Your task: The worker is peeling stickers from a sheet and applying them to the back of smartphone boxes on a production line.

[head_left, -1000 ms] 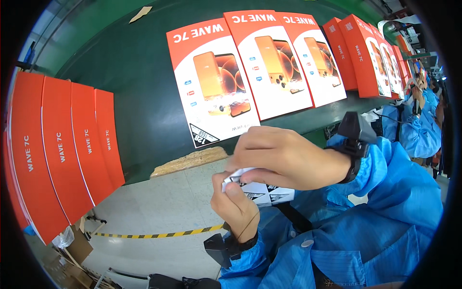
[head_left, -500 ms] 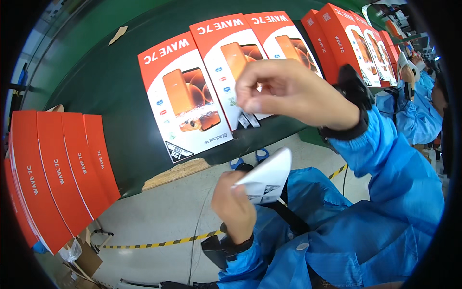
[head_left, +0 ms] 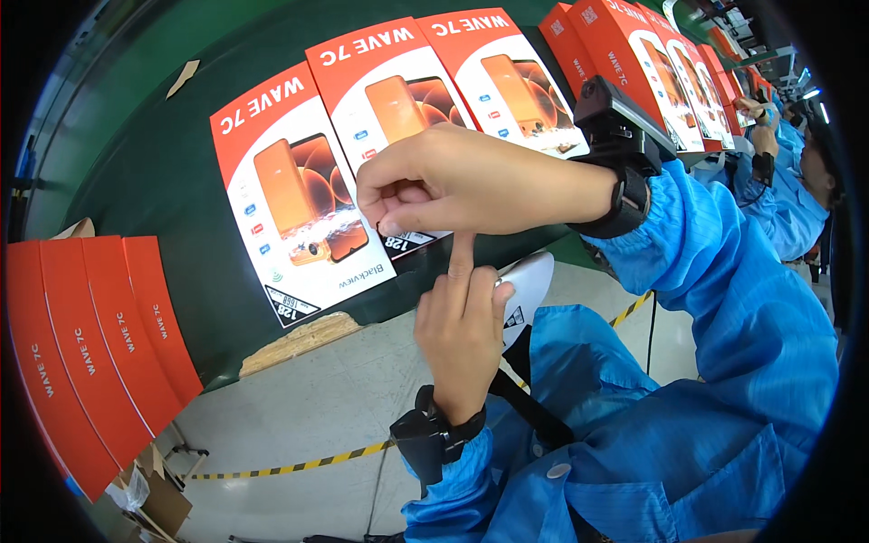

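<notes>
Three orange-and-white phone boxes lie side by side on the dark green table. My right hand (head_left: pixel 439 181) is over the middle phone box (head_left: pixel 367 86), fingers curled and pinched at the edge of a black-and-white triangular label (head_left: pixel 409 242) on its near corner. Just below, my left hand (head_left: pixel 460 326) stretches its index finger up to that corner while its thumb and other fingers hold a white label sheet (head_left: pixel 532 282), partly hidden behind the hand. A similar triangular label (head_left: pixel 291 309) sits on the left phone box (head_left: pixel 303 195). The right phone box (head_left: pixel 520 100) is partly covered by my right forearm.
Several orange boxes (head_left: pixel 100 335) stand in a row at the left, and more boxes (head_left: pixel 625 72) stand at the far right. A paper scrap (head_left: pixel 183 79) lies on the green table (head_left: pixel 204 172). Beyond the right-hand boxes another person in blue (head_left: pixel 783 195) is at work.
My right hand has moved left and down to the middle box's near corner, where the label now lies. My left hand has come up beside it, index finger extended, with the sheet.
</notes>
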Demonstrator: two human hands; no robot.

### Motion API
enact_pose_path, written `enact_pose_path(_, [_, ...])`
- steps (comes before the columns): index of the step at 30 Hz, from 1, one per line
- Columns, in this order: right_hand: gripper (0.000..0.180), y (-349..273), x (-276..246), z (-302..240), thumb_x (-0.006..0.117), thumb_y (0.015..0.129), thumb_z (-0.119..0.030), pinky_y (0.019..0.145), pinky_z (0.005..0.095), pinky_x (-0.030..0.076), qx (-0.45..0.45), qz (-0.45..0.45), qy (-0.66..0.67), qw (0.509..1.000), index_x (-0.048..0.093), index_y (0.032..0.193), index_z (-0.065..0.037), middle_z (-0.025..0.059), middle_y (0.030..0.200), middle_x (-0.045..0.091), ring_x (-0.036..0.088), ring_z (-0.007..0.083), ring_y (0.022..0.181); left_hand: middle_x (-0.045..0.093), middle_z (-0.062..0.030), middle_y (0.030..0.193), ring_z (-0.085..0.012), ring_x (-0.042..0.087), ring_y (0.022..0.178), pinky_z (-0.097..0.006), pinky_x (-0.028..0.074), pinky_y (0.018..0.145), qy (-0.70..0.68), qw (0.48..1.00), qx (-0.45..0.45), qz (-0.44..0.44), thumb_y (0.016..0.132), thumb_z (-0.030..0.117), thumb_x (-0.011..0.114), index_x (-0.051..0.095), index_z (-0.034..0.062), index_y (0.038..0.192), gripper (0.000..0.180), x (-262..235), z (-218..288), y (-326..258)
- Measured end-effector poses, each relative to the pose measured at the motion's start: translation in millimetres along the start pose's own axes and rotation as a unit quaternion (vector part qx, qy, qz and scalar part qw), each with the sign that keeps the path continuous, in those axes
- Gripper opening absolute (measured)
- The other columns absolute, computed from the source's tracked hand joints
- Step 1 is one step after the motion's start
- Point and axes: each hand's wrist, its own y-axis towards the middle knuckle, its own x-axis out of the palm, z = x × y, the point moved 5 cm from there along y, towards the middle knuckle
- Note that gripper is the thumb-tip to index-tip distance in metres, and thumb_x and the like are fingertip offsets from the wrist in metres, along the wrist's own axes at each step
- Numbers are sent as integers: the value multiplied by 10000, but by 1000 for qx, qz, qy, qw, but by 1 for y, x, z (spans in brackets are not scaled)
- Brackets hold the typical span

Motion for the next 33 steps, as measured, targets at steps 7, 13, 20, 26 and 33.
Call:
enact_pose_path(7, [93, -2, -3, 2, 554, 741, -98, 512, 255, 370, 16, 3, 15, 1000, 529, 768, -12, 57, 595, 482, 448, 132, 539, 490, -173, 1135, -270, 531, 642, -328, 413, 585, 3, 1000, -6, -7, 876, 270, 378, 506, 26, 709, 322, 0, 0, 3])
enact_pose_path(13, [99, -1, 3, 5, 556, 760, -104, 525, 248, 384, -18, 20, -21, 999, 518, 778, -16, 48, 624, 485, 443, 125, 546, 503, -183, 1116, -256, 534, 620, -320, 418, 572, -2, 1000, -7, 0, 878, 272, 374, 508, 29, 715, 323, 1, -3, 1])
enact_pose_path(20, [231, -11, 11, 0, 613, 705, -148, 618, 302, 418, -85, 56, -222, 970, 506, 885, -50, 88, 824, 499, 508, 214, 715, 520, -124, 1072, -223, 467, 600, -318, 359, 531, -5, 1000, 21, 17, 794, 209, 508, 490, 52, 750, 165, 1, 0, 0])
enact_pose_path(26, [344, -13, 0, 7, 632, 680, -196, 595, 356, 433, -58, 212, -290, 931, 456, 933, -42, 115, 740, 512, 538, 271, 711, 537, -125, 1053, -227, 488, 588, -312, 378, 524, -5, 1000, 8, 24, 816, 211, 485, 495, 54, 743, 173, -1, -2, 0])
enact_pose_path(33, [366, -40, 3, -28, 632, 699, -171, 652, 291, 416, -114, 138, -65, 982, 497, 1008, -29, 72, 790, 512, 510, 203, 737, 551, -131, 922, -136, 487, 678, -268, 400, 607, -108, 939, -297, 135, 907, 309, 316, 474, -36, 876, 381, -45, -13, -19])
